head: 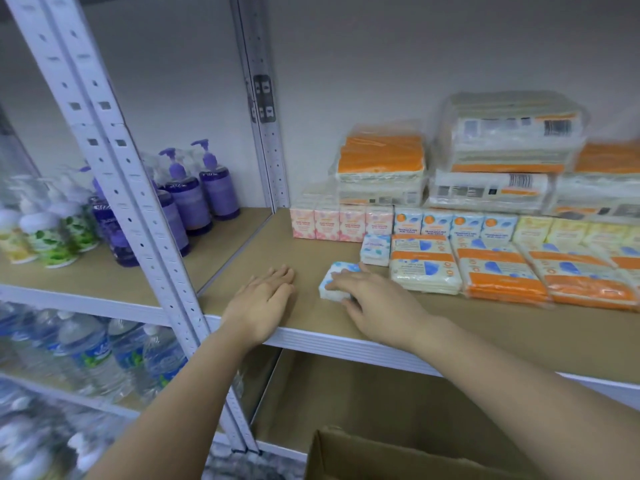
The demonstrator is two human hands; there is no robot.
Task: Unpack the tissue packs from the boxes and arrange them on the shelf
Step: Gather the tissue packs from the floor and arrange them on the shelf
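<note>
Taking the small blue-and-white tissue pack (337, 280) on the brown shelf board (519, 327) as my landmark and reading from the left: far left of it, past the white perforated metal upright (114, 161), I see purple pump bottles (204, 188); nearer, just left of the pack but apart from it, my left hand (266, 299) lies flat and palm down on the board, fingers spread, holding nothing; over the pack's right end sits my right hand (374, 303), its grip narrow, fingers (337, 285) draped across the top and pinning the pack to the board; just behind and right of the pack a matching small blue-and-white pack (375, 249) stands beside the flat orange-and-blue wrapped tissue bundles (498, 271). The pack's long axis runs slantwise, its far end towards that matching pack; I judge the right hand is the one to slide it back and square it alongside. Below the pack, an open brown cardboard box (398, 459) shows at the frame's bottom.
</note>
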